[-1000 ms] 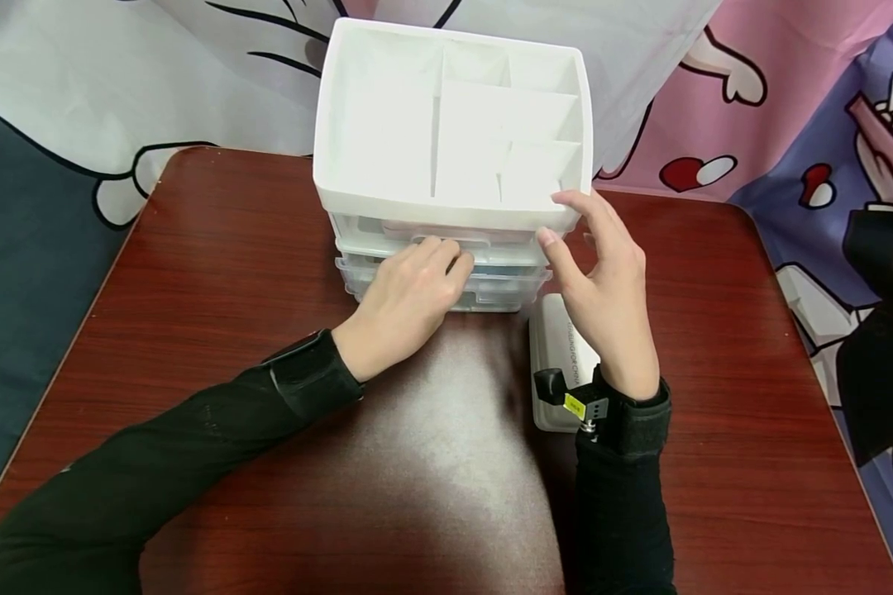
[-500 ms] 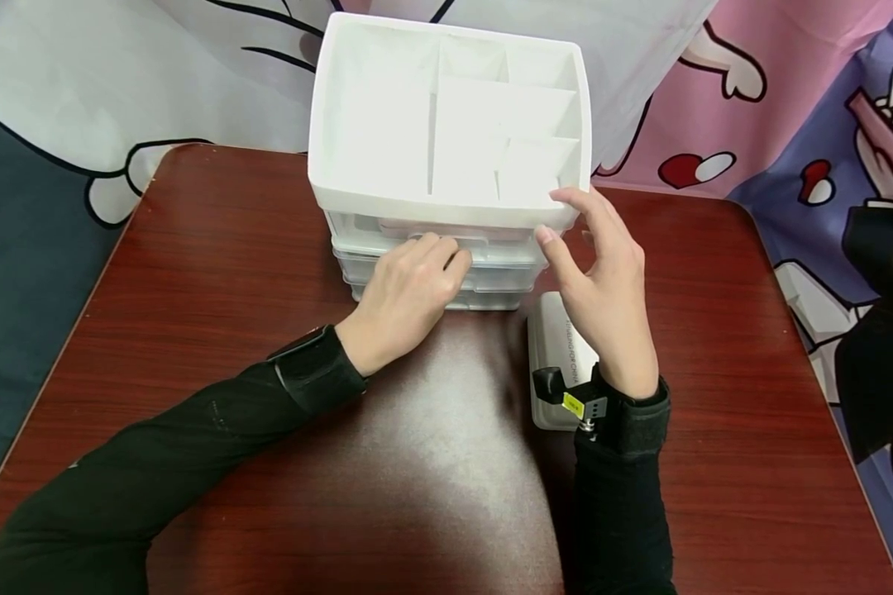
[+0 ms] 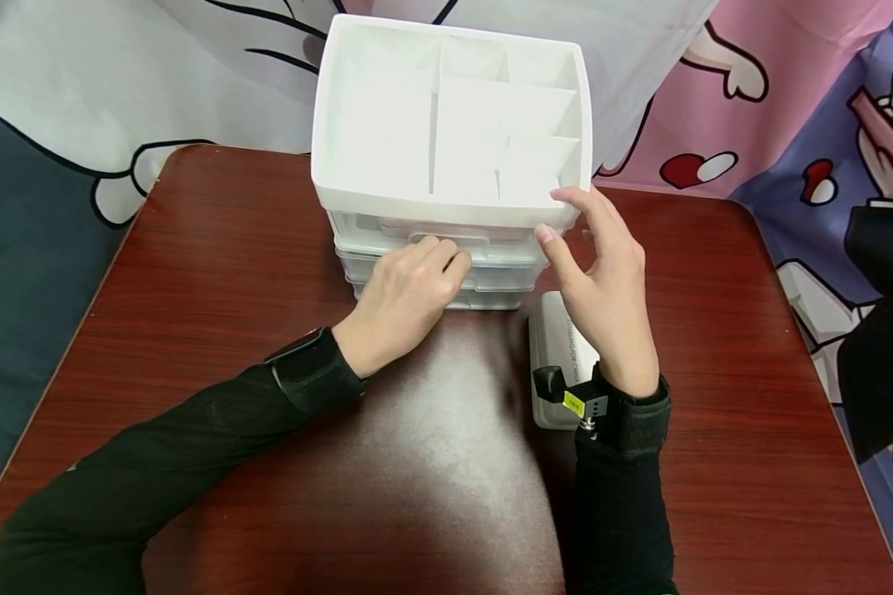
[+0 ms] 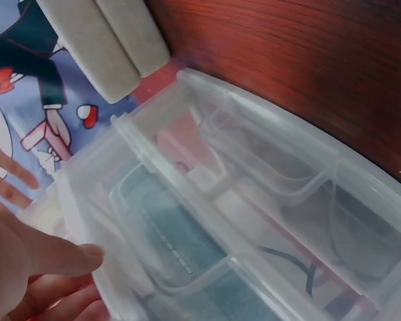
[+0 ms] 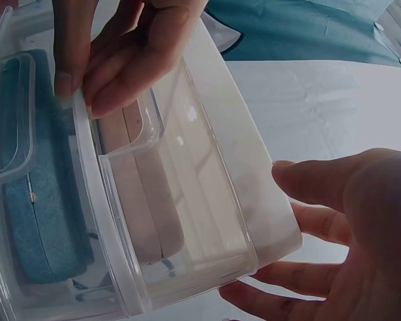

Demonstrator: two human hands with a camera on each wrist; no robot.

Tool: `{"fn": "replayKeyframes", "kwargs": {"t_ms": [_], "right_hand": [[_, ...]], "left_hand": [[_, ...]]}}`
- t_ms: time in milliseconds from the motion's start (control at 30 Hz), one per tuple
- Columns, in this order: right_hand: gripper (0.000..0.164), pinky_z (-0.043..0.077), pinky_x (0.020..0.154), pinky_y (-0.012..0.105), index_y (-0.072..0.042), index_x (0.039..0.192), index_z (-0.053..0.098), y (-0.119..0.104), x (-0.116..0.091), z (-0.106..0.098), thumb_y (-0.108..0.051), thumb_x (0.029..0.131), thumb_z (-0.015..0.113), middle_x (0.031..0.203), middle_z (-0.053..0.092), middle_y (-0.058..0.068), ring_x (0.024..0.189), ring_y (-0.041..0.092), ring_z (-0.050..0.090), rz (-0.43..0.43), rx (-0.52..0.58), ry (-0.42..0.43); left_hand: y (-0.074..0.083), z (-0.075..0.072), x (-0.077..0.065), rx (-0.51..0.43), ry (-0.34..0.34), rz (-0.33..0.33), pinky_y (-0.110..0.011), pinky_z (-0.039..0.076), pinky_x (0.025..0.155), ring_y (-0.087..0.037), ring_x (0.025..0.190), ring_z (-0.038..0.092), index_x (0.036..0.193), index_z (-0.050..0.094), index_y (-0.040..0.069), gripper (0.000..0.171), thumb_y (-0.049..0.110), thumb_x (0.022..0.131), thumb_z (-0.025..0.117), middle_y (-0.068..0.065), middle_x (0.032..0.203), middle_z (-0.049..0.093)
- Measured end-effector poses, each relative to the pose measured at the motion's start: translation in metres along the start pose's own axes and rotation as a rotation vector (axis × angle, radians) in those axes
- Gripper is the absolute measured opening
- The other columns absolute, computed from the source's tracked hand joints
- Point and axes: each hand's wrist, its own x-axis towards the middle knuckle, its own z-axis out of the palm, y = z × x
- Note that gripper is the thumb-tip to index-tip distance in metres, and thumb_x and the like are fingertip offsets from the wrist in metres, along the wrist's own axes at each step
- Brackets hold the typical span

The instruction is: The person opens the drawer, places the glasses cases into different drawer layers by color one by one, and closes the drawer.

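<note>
A white plastic drawer organizer [image 3: 378,202] with clear drawers stands at the back of the table. My left hand [image 3: 409,289] pinches the front edge of the top drawer [image 3: 360,235], thumb above and fingers below. Inside that drawer lies a pink case [image 5: 162,221], seen in the right wrist view. A teal case [image 5: 50,234] with a small clasp shows through the drawer beneath. My right hand [image 3: 606,281] is at the organizer's front right corner, thumb and fingers spread around it and gripping nothing; whether the fingertips touch it is hard to tell.
A pale oblong case [image 3: 549,347] with lettering lies on the table, partly under the right wrist. Open compartments divide the organizer's top. The brown table [image 3: 231,240] runs back to a cartoon-print curtain [image 3: 729,124].
The middle drawer, which jutted out a second ago, has slid back into the organizer. Both hands have stayed almost where they were.
</note>
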Motion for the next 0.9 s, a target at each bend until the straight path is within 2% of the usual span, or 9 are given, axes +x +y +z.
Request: {"fn": "replayKeyframes", "kwargs": {"t_ms": [167,300,367,433,533,633,700,833,900], "right_hand": [[0.034,0.041,0.093,0.034,-0.014,0.125,0.061,0.001,0.000,0.000,-0.019,0.092,0.067,0.132,0.060,0.001,0.111,0.012,0.054,-0.001,-0.004,-0.001],[0.034,0.041,0.093,0.035,-0.015,0.125,0.061,0.001,0.000,0.000,-0.019,0.092,0.066,0.132,0.059,0.001,0.114,0.012,0.054,0.000,-0.004,-0.004],[0.034,0.041,0.093,0.035,-0.015,0.125,0.061,0.001,0.000,0.000,-0.019,0.092,0.066,0.132,0.059,0.001,0.114,0.011,0.054,0.001,-0.001,-0.003],[0.034,0.041,0.093,0.034,-0.015,0.125,0.061,0.001,0.000,0.000,-0.019,0.092,0.066,0.132,0.059,0.000,0.112,0.011,0.054,0.000,-0.001,-0.002],[0.034,0.041,0.093,0.033,-0.015,0.125,0.061,0.000,0.001,0.000,-0.019,0.092,0.066,0.132,0.059,0.000,0.107,0.012,0.055,-0.002,0.002,0.001],[0.034,0.041,0.093,0.033,-0.015,0.125,0.061,0.000,0.000,0.001,-0.019,0.092,0.066,0.132,0.058,0.000,0.105,0.012,0.054,-0.002,0.003,-0.003],[0.034,0.041,0.093,0.033,-0.015,0.125,0.061,0.000,0.000,0.001,-0.020,0.092,0.066,0.132,0.058,0.000,0.106,0.012,0.054,-0.002,0.003,-0.006],[0.034,0.040,0.093,0.032,-0.014,0.125,0.061,0.000,0.000,0.002,-0.020,0.092,0.066,0.133,0.058,0.002,0.106,0.014,0.054,-0.010,0.003,-0.003],[0.034,0.040,0.092,0.032,-0.014,0.125,0.061,-0.001,0.000,0.002,-0.019,0.092,0.066,0.134,0.058,0.002,0.104,0.014,0.054,-0.013,0.002,-0.001]], "left_hand": [[0.001,-0.007,-0.004,-0.049,-0.045,-0.005,-0.030,0.050,0.059,-0.022,0.078,0.058,0.091,0.061,0.001,0.021,-0.008,0.093,0.042,-0.006,0.085,0.060],[0.002,-0.011,-0.011,-0.121,-0.006,0.029,-0.031,0.053,0.074,-0.022,0.088,0.061,0.101,0.064,-0.001,0.024,-0.006,0.095,0.042,-0.008,0.094,0.063],[0.003,-0.012,-0.017,-0.167,0.002,0.037,-0.031,0.054,0.077,-0.022,0.090,0.062,0.104,0.066,-0.001,0.021,-0.003,0.095,0.047,-0.008,0.096,0.064],[0.006,-0.012,-0.023,-0.246,-0.032,-0.003,-0.032,0.054,0.078,-0.020,0.092,0.063,0.106,0.067,0.001,0.018,0.003,0.094,0.054,-0.008,0.098,0.066],[0.012,-0.011,-0.033,-0.531,-0.203,-0.199,-0.032,0.055,0.081,-0.017,0.094,0.065,0.107,0.068,0.007,0.017,0.014,0.092,0.063,-0.004,0.100,0.069],[0.017,-0.009,-0.041,-0.912,-0.404,-0.545,-0.032,0.056,0.078,-0.016,0.090,0.068,0.107,0.068,0.012,0.017,0.020,0.092,0.064,-0.004,0.101,0.071],[0.020,-0.006,-0.044,-1.144,-0.489,-0.778,-0.034,0.057,0.079,-0.022,0.090,0.069,0.109,0.067,0.009,0.019,0.018,0.093,0.063,-0.009,0.103,0.071],[0.019,0.003,-0.048,-1.393,-0.512,-1.060,-0.043,0.057,0.083,-0.031,0.094,0.069,0.118,0.060,-0.002,0.028,0.014,0.096,0.057,-0.024,0.116,0.066],[0.017,0.007,-0.050,-1.460,-0.486,-1.128,-0.041,0.056,0.086,-0.027,0.093,0.069,0.124,0.055,-0.007,0.031,0.010,0.097,0.053,-0.027,0.120,0.064]]}}
